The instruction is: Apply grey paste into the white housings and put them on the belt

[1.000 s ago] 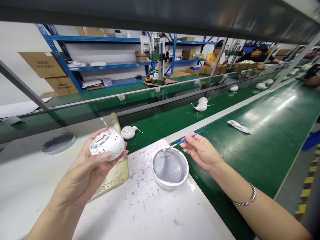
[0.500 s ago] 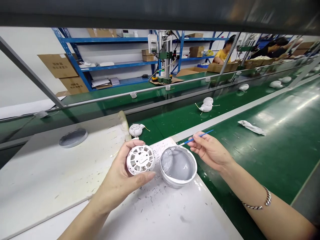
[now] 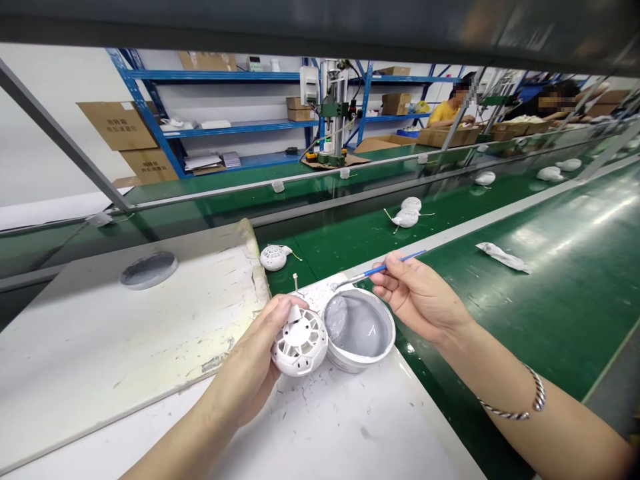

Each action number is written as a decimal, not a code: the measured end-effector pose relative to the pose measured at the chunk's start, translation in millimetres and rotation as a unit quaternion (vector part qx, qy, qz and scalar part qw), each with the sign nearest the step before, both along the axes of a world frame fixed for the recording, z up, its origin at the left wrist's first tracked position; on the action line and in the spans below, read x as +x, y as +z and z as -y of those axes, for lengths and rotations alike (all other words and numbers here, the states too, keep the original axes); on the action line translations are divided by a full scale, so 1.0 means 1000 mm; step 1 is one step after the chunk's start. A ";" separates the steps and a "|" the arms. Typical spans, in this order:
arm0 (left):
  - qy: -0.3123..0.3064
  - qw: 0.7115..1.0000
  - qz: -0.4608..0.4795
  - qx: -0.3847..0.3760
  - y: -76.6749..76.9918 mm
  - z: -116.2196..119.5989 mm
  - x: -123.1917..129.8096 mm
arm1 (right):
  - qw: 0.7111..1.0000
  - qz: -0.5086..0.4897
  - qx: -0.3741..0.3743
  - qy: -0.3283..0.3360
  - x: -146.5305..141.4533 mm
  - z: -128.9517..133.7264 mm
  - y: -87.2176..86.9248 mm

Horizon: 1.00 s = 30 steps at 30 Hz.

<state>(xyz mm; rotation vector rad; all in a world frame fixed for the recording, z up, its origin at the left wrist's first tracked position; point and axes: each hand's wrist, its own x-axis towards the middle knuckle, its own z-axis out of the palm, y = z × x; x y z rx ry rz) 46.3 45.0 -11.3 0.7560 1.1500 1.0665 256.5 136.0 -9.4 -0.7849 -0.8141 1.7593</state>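
My left hand [image 3: 257,357] is closed around a round white plastic housing [image 3: 300,343] with spoke-like openings and small slots along its side. A short white piece sticks up near its top under my fingers. In my right hand [image 3: 420,293] a thin blue-handled brush [image 3: 385,267] is pinched, its tip coated with grey paste. That tip hangs just above the back left rim of a white tub [image 3: 357,363]. Grey paste [image 3: 365,327] fills the tub, with a lump at its left side. The housing is close against the tub's left side.
A grey-smeared round lid [image 3: 149,270] lies on the white board [image 3: 100,347] at left. Several white housings sit on the green conveyor [image 3: 340,240], one [image 3: 274,257] close behind my left hand. A white packet [image 3: 503,258] lies at right. People work at the far right.
My left hand has turned and tilted the housing and moved it right and slightly nearer. The brush has lifted out of the paste to above the tub's back rim.
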 end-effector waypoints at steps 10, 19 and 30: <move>-0.002 0.996 0.092 -0.011 0.003 0.004 -0.001 | 0.979 0.066 0.192 0.026 -0.018 0.028 0.008; -0.045 0.997 0.057 0.009 0.008 0.007 -0.007 | 0.924 0.165 0.343 -0.044 -0.013 0.041 0.006; 0.000 0.997 0.024 0.078 0.009 0.009 -0.004 | 0.918 0.162 0.356 -0.066 0.001 0.039 0.006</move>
